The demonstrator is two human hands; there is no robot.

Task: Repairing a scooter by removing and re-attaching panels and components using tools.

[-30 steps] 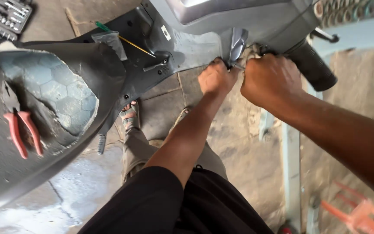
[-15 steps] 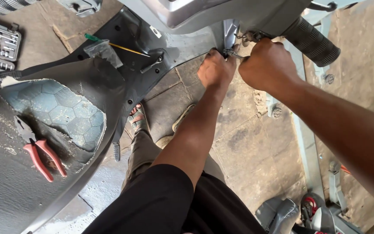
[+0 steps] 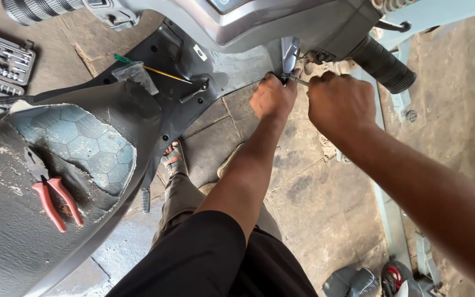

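Both fists are closed at the scooter's brake lever (image 3: 290,52): the left hand (image 3: 272,98) pinches the small fitting under it, the right hand (image 3: 341,102) is clenched on a thin metal tool (image 3: 298,80). Red-handled pliers (image 3: 50,190) lie far left on the torn seat (image 3: 6,242). Too much force could slip the tool into the left fingers.

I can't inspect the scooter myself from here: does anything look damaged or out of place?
Yes. The black scooter seat has a torn cover, baring pale honeycomb-patterned padding. Red-handled pliers lie loose on the seat, and a green-handled screwdriver rests on the black footboard panel.
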